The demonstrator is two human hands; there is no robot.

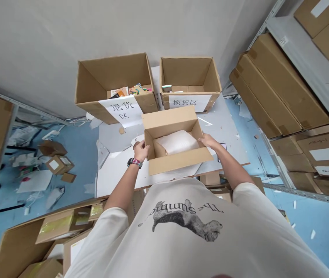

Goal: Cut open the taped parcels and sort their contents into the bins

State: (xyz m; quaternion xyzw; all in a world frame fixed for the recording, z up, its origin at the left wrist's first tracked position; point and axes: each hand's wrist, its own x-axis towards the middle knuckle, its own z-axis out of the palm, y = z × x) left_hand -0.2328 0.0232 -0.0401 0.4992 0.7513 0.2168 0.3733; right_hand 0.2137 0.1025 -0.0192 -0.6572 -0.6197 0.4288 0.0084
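Note:
An opened cardboard box (178,158) is between my two hands at the near part of the white table (115,170), with its long flaps spread to the front and back. Inside it lies a white wrapped item (178,142), perhaps foam or padded sheet, that fills much of the box. My left hand (140,150), with a watch and a patterned band on the wrist, grips the box's left end. At the right end, my right hand (207,140) has its fingers closed on the edge. Some fingertips are hidden by the cardboard.
Two large open cartons with paper labels, the left carton (92,110) holding small colourful packages and the right carton (212,100), stand at the table's back. Shelves of boxes (286,85) rise on the right. A carton of parcels (19,239) sits at lower left; litter covers the floor.

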